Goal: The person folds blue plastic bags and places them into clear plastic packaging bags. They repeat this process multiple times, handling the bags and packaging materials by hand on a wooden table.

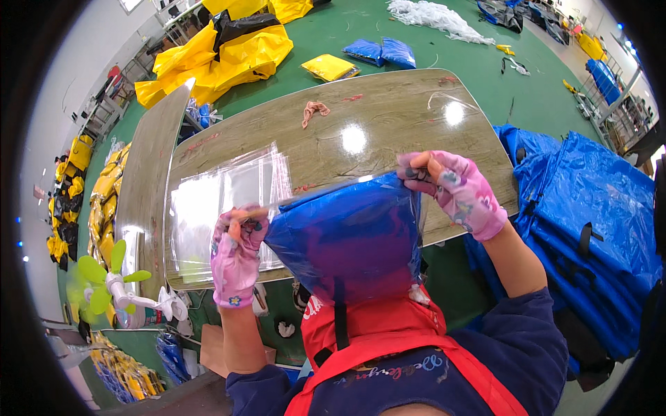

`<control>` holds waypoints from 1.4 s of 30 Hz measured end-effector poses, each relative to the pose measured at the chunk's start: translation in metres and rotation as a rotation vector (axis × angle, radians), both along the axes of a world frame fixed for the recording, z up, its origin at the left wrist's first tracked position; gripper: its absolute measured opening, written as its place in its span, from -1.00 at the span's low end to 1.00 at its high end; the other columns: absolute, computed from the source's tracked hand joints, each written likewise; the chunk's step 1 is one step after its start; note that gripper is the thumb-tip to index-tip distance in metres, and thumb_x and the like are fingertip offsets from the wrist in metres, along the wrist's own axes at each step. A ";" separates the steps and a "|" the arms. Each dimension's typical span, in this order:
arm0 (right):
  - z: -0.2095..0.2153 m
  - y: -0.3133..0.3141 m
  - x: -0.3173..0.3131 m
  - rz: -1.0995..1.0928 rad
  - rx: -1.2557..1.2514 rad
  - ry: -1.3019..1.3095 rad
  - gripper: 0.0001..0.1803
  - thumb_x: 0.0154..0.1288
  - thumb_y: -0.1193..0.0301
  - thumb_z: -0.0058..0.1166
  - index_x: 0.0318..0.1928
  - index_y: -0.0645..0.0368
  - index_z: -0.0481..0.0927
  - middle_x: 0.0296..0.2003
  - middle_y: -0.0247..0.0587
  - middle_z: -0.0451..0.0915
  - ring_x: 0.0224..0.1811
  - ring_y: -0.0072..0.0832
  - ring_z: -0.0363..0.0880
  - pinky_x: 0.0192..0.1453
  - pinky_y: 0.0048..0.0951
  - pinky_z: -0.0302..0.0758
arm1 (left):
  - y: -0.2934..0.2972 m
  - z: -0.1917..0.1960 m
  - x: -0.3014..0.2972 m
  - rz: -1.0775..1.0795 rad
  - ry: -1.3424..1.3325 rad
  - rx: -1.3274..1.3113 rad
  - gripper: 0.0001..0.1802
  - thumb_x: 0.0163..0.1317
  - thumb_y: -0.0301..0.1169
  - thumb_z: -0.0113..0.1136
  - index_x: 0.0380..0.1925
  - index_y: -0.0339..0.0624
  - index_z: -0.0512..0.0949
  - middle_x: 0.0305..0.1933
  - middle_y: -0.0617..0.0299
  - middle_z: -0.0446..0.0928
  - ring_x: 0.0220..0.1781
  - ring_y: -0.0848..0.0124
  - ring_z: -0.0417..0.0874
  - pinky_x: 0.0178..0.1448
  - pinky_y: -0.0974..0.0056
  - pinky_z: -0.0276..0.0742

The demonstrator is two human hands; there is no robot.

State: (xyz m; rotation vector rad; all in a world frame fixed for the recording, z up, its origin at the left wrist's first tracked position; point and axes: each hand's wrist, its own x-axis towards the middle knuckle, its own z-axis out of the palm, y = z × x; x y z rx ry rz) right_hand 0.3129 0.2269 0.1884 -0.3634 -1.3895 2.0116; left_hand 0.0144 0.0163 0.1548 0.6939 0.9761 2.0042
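A folded blue tarp-like sheet (pixel 347 232) sits inside a transparent plastic bag, held up in front of my chest. My left hand (pixel 239 249), in a pink flowered fingerless glove, pinches the bag's upper left corner. At the upper right corner, my right hand (pixel 454 191), gloved the same way, grips the bag's edge with closed fingers. A black strap (pixel 340 312) hangs below the blue bundle, over my red apron (pixel 388 319). Beside my left hand, a stack of flat transparent bags (pixel 229 201) lies on the wood-grain table (pixel 395 104).
A large pile of blue sheets (pixel 583 201) stands right of the table. A green fan (pixel 114 281) is at the left. Crumpled cloth (pixel 315 111) lies on the table. Yellow material (pixel 222 62) and packed blue bundles (pixel 381 51) rest on the green floor beyond.
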 end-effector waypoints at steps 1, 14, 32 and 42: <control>-0.004 0.003 0.008 0.071 0.138 0.033 -0.78 0.43 0.41 -0.03 -0.06 0.28 0.55 0.04 -0.03 0.55 0.15 -0.25 0.52 0.24 -0.30 0.44 | -0.004 -0.001 -0.001 -0.049 -0.003 0.038 -0.73 0.29 -0.35 0.12 -0.10 -0.28 0.51 0.02 -0.11 0.54 0.05 0.13 0.61 0.15 0.09 0.59; -0.031 -0.002 0.019 -0.107 1.260 -0.047 -0.77 0.19 0.61 0.12 -0.13 0.16 0.57 0.14 -0.11 0.51 0.14 -0.08 0.54 0.13 -0.24 0.55 | -0.021 0.100 -0.021 -0.096 1.847 -0.548 -0.59 -0.09 -0.53 0.12 -0.14 -0.09 0.63 0.06 0.28 0.56 0.17 0.18 0.47 0.17 0.09 0.45; 0.015 0.013 -0.007 0.399 1.073 -0.841 -0.43 0.09 0.06 0.32 0.03 0.11 0.53 -0.22 -0.09 0.64 -0.15 -0.24 0.63 -0.10 -0.29 0.51 | 0.092 0.045 0.081 -0.180 1.923 -0.132 -0.34 -0.05 0.19 0.37 -0.26 -0.19 0.49 -0.45 0.04 0.62 -0.40 0.12 0.69 -0.30 0.15 0.58; -0.043 0.196 -0.024 -0.506 0.380 -0.248 -0.50 0.28 0.03 0.18 0.06 0.11 0.56 -0.20 -0.28 0.65 -0.12 -0.56 0.55 -0.02 -0.46 0.53 | 0.071 0.045 0.001 0.402 0.850 -0.300 -0.46 0.44 -0.07 -0.16 0.29 -0.13 0.29 0.11 0.03 0.52 0.00 0.31 0.55 0.02 0.22 0.46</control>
